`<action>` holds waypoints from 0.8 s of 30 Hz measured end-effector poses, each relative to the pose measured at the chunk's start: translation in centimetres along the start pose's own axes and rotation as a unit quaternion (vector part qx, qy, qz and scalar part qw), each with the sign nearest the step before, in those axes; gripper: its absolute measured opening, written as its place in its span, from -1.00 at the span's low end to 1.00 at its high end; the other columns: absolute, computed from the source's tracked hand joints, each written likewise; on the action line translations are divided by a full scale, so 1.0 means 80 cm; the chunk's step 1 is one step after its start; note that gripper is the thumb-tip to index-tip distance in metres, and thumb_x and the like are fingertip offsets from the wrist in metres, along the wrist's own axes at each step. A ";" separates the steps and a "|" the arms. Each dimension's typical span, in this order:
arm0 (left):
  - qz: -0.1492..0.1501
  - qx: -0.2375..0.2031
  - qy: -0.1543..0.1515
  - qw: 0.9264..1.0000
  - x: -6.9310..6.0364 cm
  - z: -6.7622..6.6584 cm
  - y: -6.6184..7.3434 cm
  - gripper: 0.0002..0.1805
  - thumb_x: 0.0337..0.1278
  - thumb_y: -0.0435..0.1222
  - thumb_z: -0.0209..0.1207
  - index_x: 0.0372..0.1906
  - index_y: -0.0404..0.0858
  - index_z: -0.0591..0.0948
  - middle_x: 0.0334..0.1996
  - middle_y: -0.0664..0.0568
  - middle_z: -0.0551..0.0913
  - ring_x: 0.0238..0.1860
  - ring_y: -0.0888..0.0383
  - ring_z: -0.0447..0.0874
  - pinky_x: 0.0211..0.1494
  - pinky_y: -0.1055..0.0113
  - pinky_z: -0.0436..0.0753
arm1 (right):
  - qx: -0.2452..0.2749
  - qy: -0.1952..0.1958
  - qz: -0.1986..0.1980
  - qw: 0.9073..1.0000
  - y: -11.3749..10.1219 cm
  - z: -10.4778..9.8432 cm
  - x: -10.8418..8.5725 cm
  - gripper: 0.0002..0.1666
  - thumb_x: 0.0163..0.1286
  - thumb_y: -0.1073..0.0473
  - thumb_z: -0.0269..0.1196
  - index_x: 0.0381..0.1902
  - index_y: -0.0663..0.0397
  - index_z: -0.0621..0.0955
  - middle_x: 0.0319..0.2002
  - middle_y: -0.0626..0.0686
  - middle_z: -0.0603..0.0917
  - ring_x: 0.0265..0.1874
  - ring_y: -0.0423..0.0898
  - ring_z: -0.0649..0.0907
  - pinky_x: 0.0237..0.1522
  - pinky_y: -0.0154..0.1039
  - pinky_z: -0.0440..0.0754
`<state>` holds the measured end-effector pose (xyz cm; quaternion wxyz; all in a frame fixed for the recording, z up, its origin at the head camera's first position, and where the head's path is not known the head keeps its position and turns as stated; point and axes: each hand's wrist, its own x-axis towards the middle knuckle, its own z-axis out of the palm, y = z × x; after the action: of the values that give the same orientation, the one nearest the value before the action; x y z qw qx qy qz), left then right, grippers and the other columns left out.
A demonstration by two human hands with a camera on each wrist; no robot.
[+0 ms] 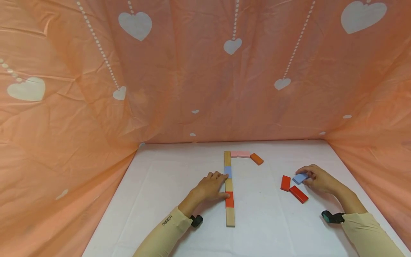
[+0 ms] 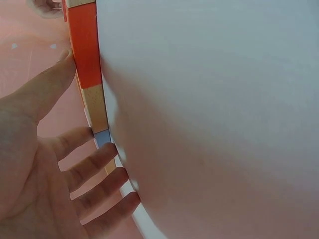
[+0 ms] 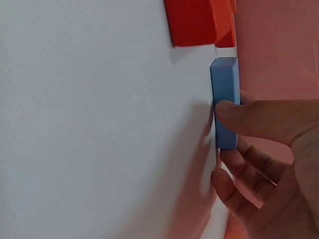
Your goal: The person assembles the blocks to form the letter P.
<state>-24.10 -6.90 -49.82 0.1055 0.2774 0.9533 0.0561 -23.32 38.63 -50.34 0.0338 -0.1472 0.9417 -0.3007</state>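
Note:
A straight column of wooden blocks lies on the white table: natural wood at the near end, then red, wood, blue and wood at the far end. My left hand rests along its left side, fingers fairly straight, thumb touching the red block and a fingertip at the blue one. Over on the right, my right hand pinches a loose blue block between thumb and fingers, close to the tabletop. Two red blocks, one upright in view and one slanted, lie just left of it.
Two pink blocks run rightward from the column's far end, with an orange block angled beside them. An orange cloth with white hearts walls the table at the back and sides.

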 end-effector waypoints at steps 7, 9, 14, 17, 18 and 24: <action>0.004 -0.002 0.002 1.000 -0.002 -0.001 0.000 -0.08 0.38 0.23 0.31 0.66 -0.10 0.33 0.45 -0.10 0.47 0.39 -0.10 0.46 0.39 0.01 0.58 | 0.007 0.015 0.025 1.000 0.000 0.000 0.001 -0.62 0.33 0.47 0.43 0.10 0.22 0.70 -0.01 0.29 0.54 -0.09 0.16 0.53 -0.15 -0.19 0.59; 0.006 -0.006 0.006 1.000 -0.002 -0.002 0.000 -0.08 0.37 0.22 0.33 0.65 -0.11 0.34 0.44 -0.10 0.48 0.39 -0.11 0.47 0.38 0.00 0.58 | 0.008 0.024 0.022 0.999 0.000 -0.001 0.001 -0.63 0.32 0.47 0.43 0.08 0.25 0.70 -0.02 0.30 0.54 -0.11 0.15 0.53 -0.17 -0.24 0.57; 0.011 -0.017 0.010 1.000 -0.003 -0.003 0.000 -0.09 0.35 0.19 0.36 0.63 -0.13 0.36 0.43 -0.10 0.49 0.38 -0.12 0.47 0.37 -0.02 0.58 | 0.005 0.051 -0.002 0.999 -0.001 0.000 0.004 -0.63 0.28 0.49 0.45 0.05 0.29 0.69 -0.01 0.34 0.58 -0.14 0.11 0.55 -0.20 -0.30 0.54; 0.011 -0.018 0.010 1.000 -0.004 -0.004 0.001 -0.09 0.35 0.19 0.36 0.63 -0.14 0.36 0.43 -0.10 0.49 0.38 -0.12 0.47 0.37 -0.02 0.58 | 0.002 0.058 -0.004 0.998 -0.002 0.000 0.006 -0.62 0.28 0.46 0.46 0.06 0.29 0.69 -0.01 0.35 0.60 -0.12 0.15 0.56 -0.17 -0.28 0.55; 0.011 -0.017 0.009 1.000 -0.004 -0.004 0.001 -0.09 0.36 0.19 0.35 0.64 -0.13 0.36 0.44 -0.10 0.49 0.38 -0.12 0.47 0.37 -0.02 0.58 | 0.002 0.058 -0.002 0.998 -0.003 0.000 0.008 -0.62 0.29 0.45 0.46 0.07 0.28 0.69 0.00 0.35 0.60 -0.11 0.16 0.56 -0.16 -0.27 0.56; 0.008 -0.018 0.006 1.000 -0.002 -0.002 0.000 -0.09 0.37 0.20 0.35 0.65 -0.12 0.35 0.44 -0.10 0.48 0.39 -0.11 0.47 0.38 -0.01 0.57 | 0.000 0.052 0.014 0.999 -0.013 0.000 0.016 -0.61 0.35 0.33 0.48 0.11 0.26 0.69 -0.05 0.26 0.59 -0.08 0.18 0.56 -0.20 -0.30 0.58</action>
<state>-23.98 -6.98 -49.62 0.1040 0.2822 0.9506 0.0762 -24.29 37.42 -49.69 -0.0108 -0.1184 0.9442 -0.3071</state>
